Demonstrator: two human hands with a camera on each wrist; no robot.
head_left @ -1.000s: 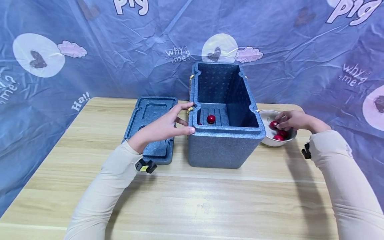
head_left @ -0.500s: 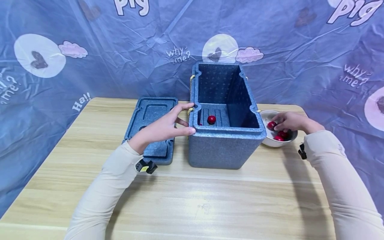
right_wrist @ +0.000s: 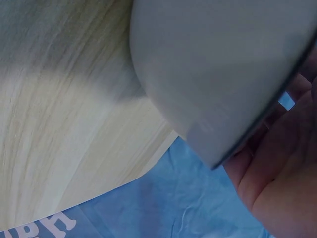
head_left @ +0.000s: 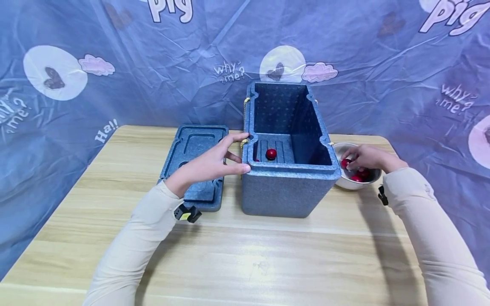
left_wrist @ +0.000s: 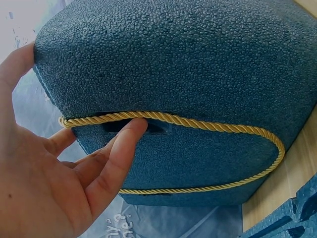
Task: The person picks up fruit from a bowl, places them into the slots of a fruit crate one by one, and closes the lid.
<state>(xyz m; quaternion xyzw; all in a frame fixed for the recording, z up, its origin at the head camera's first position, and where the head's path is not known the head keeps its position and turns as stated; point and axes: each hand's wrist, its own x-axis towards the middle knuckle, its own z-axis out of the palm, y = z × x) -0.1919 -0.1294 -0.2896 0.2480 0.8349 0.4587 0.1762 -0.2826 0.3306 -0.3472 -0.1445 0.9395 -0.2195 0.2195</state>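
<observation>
My left hand rests against the left side of a blue foam box, thumb and index finger at its rim. In the left wrist view another fingertip touches the box's side at a slot under the yellow rope. Over a white bowl at the box's right, my right hand pinches a small, shiny red round fruit. More such red fruits lie in the bowl. Inside the box sits one red fruit, and part of another shows by the near left wall.
The box's blue foam lid lies on the wooden table at the left, partly under my left forearm. A blue printed cloth hangs behind the table. The box's tall walls stand between both hands.
My right hand has shifted a little to the left with the red fruit, toward the bowl side nearest the box. The left hand stays at the box's rim.
</observation>
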